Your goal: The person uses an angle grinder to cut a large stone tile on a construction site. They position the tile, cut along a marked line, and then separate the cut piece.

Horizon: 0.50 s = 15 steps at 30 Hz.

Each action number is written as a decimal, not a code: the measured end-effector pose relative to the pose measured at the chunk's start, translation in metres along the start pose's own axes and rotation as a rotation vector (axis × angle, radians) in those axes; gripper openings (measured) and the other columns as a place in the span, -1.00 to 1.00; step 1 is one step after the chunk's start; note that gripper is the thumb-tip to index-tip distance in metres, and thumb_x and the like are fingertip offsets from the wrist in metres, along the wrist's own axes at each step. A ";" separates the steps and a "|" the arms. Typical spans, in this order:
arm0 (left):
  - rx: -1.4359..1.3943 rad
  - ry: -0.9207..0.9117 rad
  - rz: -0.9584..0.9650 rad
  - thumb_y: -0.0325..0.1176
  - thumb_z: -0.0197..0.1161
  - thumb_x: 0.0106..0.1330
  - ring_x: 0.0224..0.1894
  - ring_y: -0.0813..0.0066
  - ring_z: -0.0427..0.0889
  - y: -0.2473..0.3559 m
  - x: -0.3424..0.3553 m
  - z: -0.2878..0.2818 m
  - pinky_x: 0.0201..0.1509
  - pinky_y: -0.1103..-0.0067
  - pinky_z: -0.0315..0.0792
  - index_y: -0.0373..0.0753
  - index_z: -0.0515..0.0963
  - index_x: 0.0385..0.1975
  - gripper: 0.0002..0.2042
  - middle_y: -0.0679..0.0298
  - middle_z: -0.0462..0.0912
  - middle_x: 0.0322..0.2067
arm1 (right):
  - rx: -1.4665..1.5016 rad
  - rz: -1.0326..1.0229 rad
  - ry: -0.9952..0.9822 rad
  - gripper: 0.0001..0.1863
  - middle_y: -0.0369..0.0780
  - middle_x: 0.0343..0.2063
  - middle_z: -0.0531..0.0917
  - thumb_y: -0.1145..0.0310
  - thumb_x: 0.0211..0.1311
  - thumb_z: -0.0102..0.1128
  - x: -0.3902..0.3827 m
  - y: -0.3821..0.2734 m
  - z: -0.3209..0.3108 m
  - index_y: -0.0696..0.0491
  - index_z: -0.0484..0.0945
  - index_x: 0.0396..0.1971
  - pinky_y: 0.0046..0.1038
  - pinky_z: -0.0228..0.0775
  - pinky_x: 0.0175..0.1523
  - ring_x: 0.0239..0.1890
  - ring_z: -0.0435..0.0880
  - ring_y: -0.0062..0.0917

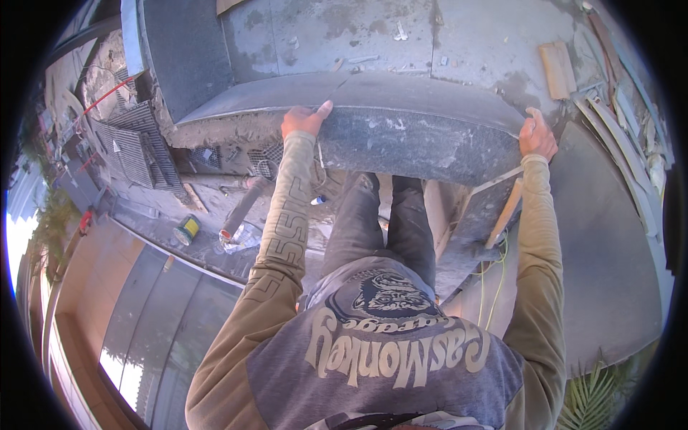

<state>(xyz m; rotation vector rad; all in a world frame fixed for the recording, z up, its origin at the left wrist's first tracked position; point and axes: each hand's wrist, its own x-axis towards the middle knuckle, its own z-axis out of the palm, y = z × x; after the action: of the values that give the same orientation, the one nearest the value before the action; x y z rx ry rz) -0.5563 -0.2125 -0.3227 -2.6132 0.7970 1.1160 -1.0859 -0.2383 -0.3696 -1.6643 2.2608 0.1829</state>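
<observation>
A long dark grey stone tile strip (pixel 419 147) stands on edge along the front of a step, dusty and marked with pale smears. Around its left end closes my left hand (pixel 304 121), the thumb lying along the top edge. My right hand (pixel 537 137) grips the opposite end, fingers bent over the corner. Just behind the strip's upper edge runs the step's grey tread slab (pixel 430 93). Left of my left hand, rough bare mortar (pixel 229 127) shows under the tread. The strip hides its own back face.
Ridged grey tiles (pixel 140 147) are piled at left. Below them lie a yellow-green can (pixel 187 229) and a tube (pixel 242 209). A large grey slab (pixel 602 251) lies at right, near long strips (pixel 620 154) and a brown block (pixel 557 70). A yellow-green cord (pixel 493 287) hangs near my right forearm.
</observation>
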 end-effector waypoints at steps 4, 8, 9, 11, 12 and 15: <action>-0.007 0.039 -0.012 0.35 0.49 -0.05 -0.02 0.14 0.73 -0.001 -0.006 0.003 0.16 0.32 0.52 -0.34 0.72 -0.11 -0.22 0.02 0.77 -0.15 | -0.015 0.053 -0.049 -0.69 -0.10 -0.17 0.77 0.12 0.28 -0.02 0.000 -0.001 -0.001 -0.35 0.65 -0.07 -0.05 0.52 -0.03 -0.10 0.73 -0.06; -0.060 0.104 -0.027 0.20 0.52 0.05 -0.02 0.17 0.74 -0.007 -0.009 0.011 0.15 0.35 0.53 -0.36 0.72 -0.11 -0.33 0.03 0.77 -0.13 | -0.082 0.099 -0.102 -0.70 -0.09 -0.20 0.77 0.09 0.31 -0.04 0.004 -0.004 -0.004 -0.35 0.67 -0.11 -0.03 0.51 -0.03 -0.11 0.72 -0.03; -0.235 0.078 -0.014 0.14 0.54 0.08 -0.06 0.24 0.73 -0.021 -0.006 0.016 0.11 0.40 0.54 -0.37 0.71 -0.10 -0.36 0.06 0.77 -0.14 | -0.102 0.104 -0.115 -0.70 -0.08 -0.21 0.76 0.08 0.32 -0.05 0.005 -0.009 -0.004 -0.35 0.67 -0.12 -0.02 0.51 -0.03 -0.11 0.72 -0.02; -0.577 0.022 0.013 0.00 0.57 0.13 -0.13 0.38 0.72 -0.046 -0.004 0.026 0.03 0.52 0.54 -0.40 0.70 -0.07 -0.44 0.13 0.76 -0.16 | -0.075 0.104 -0.106 -0.68 -0.07 -0.23 0.76 0.05 0.33 -0.06 0.004 -0.005 -0.003 -0.36 0.68 -0.10 -0.01 0.50 -0.02 -0.10 0.71 -0.01; -0.726 0.000 0.084 -0.27 0.56 0.19 -0.18 0.52 0.68 -0.050 -0.008 0.032 -0.07 0.62 0.52 -0.40 0.66 -0.07 -0.59 0.18 0.75 -0.21 | -0.065 0.105 -0.106 -0.67 -0.06 -0.24 0.76 0.03 0.34 -0.06 0.003 -0.003 -0.001 -0.36 0.68 -0.09 0.00 0.50 -0.02 -0.10 0.71 0.00; -1.018 -0.029 0.184 -0.33 0.58 0.17 -0.23 0.57 0.66 -0.051 -0.007 0.047 -0.12 0.63 0.51 -0.39 0.61 -0.10 -0.61 0.21 0.74 -0.27 | -0.080 0.121 -0.136 -0.66 -0.07 -0.25 0.76 0.01 0.34 -0.07 0.006 -0.008 -0.005 -0.34 0.69 -0.09 -0.02 0.49 0.00 -0.09 0.71 -0.01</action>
<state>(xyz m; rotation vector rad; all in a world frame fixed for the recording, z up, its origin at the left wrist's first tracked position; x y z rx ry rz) -0.5618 -0.1496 -0.3523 -3.3070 0.5343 2.0197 -1.0806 -0.2474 -0.3665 -1.5046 2.2784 0.4071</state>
